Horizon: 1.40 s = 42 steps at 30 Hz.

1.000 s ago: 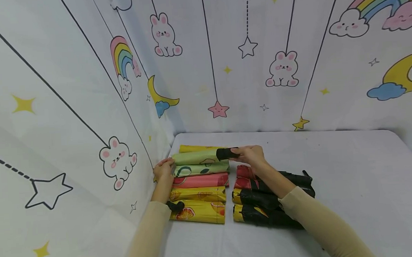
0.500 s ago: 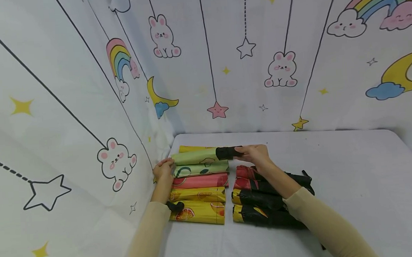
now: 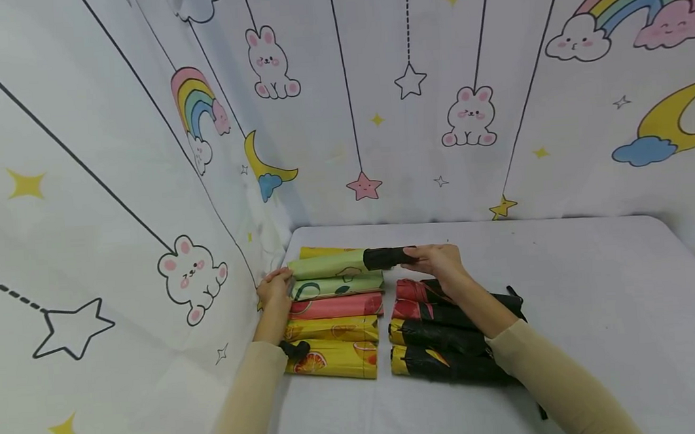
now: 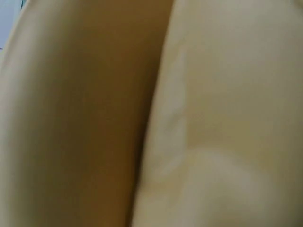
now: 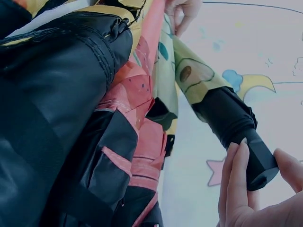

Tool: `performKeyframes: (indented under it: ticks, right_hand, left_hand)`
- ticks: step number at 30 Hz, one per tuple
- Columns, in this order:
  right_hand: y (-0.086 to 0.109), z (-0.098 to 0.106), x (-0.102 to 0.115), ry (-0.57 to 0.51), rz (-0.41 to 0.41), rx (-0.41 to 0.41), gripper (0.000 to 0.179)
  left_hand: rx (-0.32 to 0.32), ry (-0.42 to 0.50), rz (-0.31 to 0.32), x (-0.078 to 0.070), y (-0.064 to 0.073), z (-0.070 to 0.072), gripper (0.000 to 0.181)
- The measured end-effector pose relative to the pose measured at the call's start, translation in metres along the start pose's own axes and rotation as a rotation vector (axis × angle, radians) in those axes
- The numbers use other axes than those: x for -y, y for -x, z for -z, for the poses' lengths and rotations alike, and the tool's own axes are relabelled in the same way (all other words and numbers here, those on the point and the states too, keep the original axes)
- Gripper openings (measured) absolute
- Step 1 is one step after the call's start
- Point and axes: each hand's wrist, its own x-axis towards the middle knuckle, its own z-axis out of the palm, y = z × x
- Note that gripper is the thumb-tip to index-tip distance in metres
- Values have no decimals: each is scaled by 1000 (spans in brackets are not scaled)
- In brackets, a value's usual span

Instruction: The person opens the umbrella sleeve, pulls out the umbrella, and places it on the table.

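A folding umbrella (image 3: pixel 326 265) in green avocado print, with a black handle end (image 3: pixel 382 258), lies across the far left of the table. At the handle's tip, my right hand (image 3: pixel 441 264) pinches it between thumb and fingers; the right wrist view shows the faceted black handle (image 5: pixel 260 163) in those fingertips. My left hand (image 3: pixel 276 286) holds the umbrella's left end, though its fingertips are partly hidden. Below lie a second green roll (image 3: pixel 339 285), a red one (image 3: pixel 337 307) and yellow orange-print rolls (image 3: pixel 337 358). Only beige sleeve (image 4: pixel 227 118) fills the left wrist view.
Black bundles with red ends (image 3: pixel 429 311) and yellow ends (image 3: pixel 443 363) lie under my right forearm. Another yellow roll (image 3: pixel 320 252) peeks out behind the green umbrella. A patterned white curtain (image 3: pixel 228 184) stands close along the left and back.
My right hand has shifted slightly right along with the handle, and more of the black end shows. My left hand keeps its place at the other end. The head view has shifted slightly.
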Motion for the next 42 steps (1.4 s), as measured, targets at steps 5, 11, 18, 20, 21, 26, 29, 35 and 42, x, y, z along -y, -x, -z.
performKeyframes:
  ticks: [5,11,18,20,21,26,29,35,42]
  right_hand:
    - [2,4,0,-3,7,-1,43]
    - [6,11,0,-5,-1,-6,39]
    - [10,19,5,-36,3,9,41]
    - [11,21,6,-55,7,18,42]
    - [11,22,6,-64,7,21,42]
    - [13,28,6,-63,9,21,35]
    - [14,30,7,-53,10,14,34]
    - [17,35,9,-33,18,14,42]
    - [20,42,13,-41,30,12,38]
  left_hand:
    - [0,0,5,0,0,0,24]
    - [-1,4,8,0,-1,1,28]
    - [-8,3,2,0,0,3,27]
    - [-15,-6,4,0,0,4,27]
    - [-18,-10,5,0,0,4,27]
    - [-8,-29,13,-1,1,5,27]
    - [3,-24,14,-1,2,5,27]
    - [16,-47,28,-2,2,6,27]
    - [13,-48,31,-3,2,6,27]
